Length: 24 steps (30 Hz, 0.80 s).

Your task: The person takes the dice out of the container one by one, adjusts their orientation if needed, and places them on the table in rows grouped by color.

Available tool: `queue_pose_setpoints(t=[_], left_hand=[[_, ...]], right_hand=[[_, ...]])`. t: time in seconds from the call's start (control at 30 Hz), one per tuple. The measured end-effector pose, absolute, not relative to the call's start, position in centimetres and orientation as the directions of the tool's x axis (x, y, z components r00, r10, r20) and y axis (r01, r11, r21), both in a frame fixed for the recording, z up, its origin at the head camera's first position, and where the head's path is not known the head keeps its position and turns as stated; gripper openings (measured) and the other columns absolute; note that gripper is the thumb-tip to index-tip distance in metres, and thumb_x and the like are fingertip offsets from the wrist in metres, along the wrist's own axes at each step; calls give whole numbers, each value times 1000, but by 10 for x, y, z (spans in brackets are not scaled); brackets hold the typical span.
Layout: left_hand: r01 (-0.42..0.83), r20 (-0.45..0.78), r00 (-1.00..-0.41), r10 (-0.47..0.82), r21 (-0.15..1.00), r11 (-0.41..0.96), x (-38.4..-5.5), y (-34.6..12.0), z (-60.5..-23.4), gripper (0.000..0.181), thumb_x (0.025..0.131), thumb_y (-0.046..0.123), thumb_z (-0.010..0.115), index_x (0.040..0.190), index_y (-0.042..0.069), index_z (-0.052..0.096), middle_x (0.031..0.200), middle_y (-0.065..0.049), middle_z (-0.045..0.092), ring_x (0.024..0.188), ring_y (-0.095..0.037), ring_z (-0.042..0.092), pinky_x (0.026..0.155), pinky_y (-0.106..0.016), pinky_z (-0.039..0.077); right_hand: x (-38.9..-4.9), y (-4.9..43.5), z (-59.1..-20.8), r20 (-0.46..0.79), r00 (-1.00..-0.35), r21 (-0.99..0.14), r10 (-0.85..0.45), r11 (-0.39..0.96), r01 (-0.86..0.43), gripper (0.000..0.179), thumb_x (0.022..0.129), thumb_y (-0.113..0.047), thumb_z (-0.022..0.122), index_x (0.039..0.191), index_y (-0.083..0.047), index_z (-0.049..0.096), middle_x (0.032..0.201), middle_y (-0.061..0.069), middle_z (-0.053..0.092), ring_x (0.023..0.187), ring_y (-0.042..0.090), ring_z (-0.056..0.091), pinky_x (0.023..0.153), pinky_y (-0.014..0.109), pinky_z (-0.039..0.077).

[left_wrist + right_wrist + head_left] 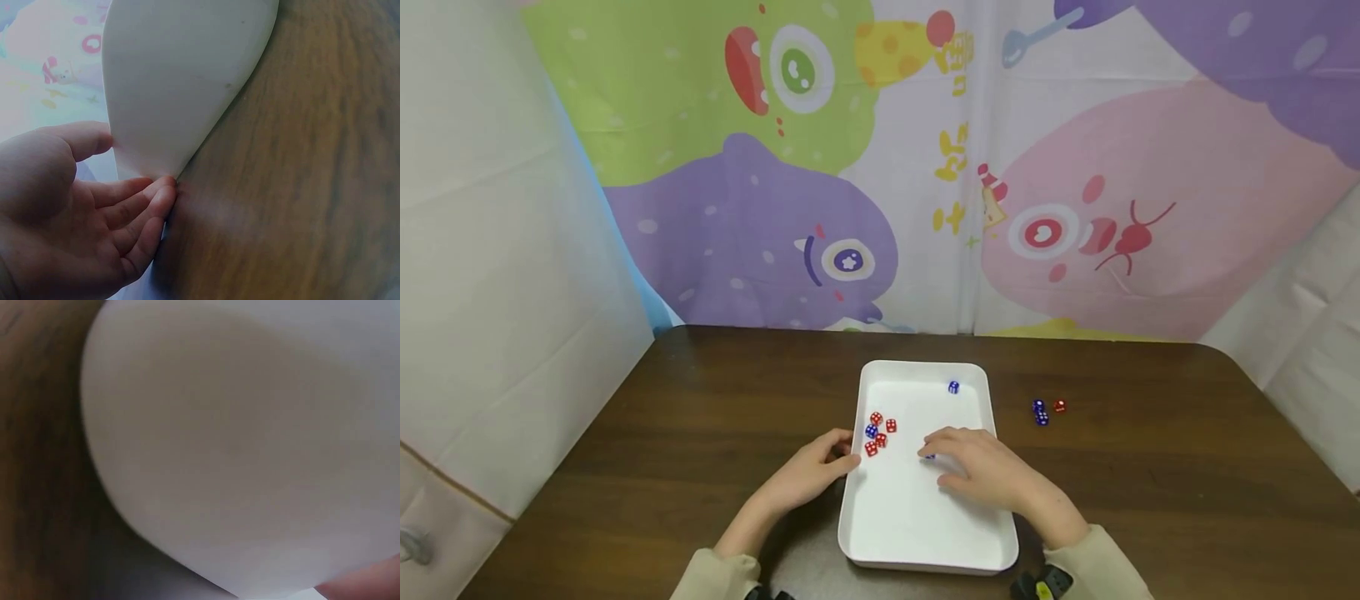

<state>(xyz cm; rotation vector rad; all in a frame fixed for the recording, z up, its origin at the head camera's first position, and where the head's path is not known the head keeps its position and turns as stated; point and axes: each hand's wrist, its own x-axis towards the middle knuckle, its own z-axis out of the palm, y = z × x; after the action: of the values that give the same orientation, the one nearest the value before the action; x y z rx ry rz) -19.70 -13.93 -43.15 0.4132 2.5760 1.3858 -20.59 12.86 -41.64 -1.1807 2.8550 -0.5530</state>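
Note:
A white tray lies on the table with dice in it. My left hand holds its left side, the thumb at the rim and the fingers against the outer wall, as the left wrist view also shows. Over the right half of the tray is my right hand, its fingertips at a blue die that they partly hide. The thumb stands apart from that die. Near the tray's left wall sit several red dice around a blue die. Another blue die lies near the far right corner.
To the right of the tray, blue dice and a red die lie on the brown wooden table. Behind the table hangs a curtain printed with cartoon figures. Only the tray's wall and a bit of hand show in the right wrist view.

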Motion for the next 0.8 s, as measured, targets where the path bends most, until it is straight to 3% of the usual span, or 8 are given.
queue_pose_setpoints(t=[0.2,0.43,0.8], left_hand=[[133,-44,-944,327,855,501,-197,-140,-433,35,90,23,55,120,3,51,100,-8,57,81,-14,52,68,-29,42],[148,-38,-936,350,859,490,-197,-141,-432,36,90,23,54,120,3,50,101,-8,58,86,-16,52,71,-29,42],[151,-40,-932,360,861,485,-198,-140,-433,37,90,23,54,121,3,50,101,-8,57,85,-16,51,70,-29,42]], right_hand=[[-207,127,-417,159,-710,-308,-686,649,-696,23,83,-17,64,106,-15,65,108,-4,59,102,14,55,87,39,41],[-207,125,-418,183,-730,-319,-659,662,-678,13,78,-9,64,88,-16,69,90,-8,62,85,10,58,79,32,45],[-205,128,-420,168,-745,-358,-646,664,-657,12,78,-4,65,84,-14,68,86,-6,63,79,7,57,72,26,47]])
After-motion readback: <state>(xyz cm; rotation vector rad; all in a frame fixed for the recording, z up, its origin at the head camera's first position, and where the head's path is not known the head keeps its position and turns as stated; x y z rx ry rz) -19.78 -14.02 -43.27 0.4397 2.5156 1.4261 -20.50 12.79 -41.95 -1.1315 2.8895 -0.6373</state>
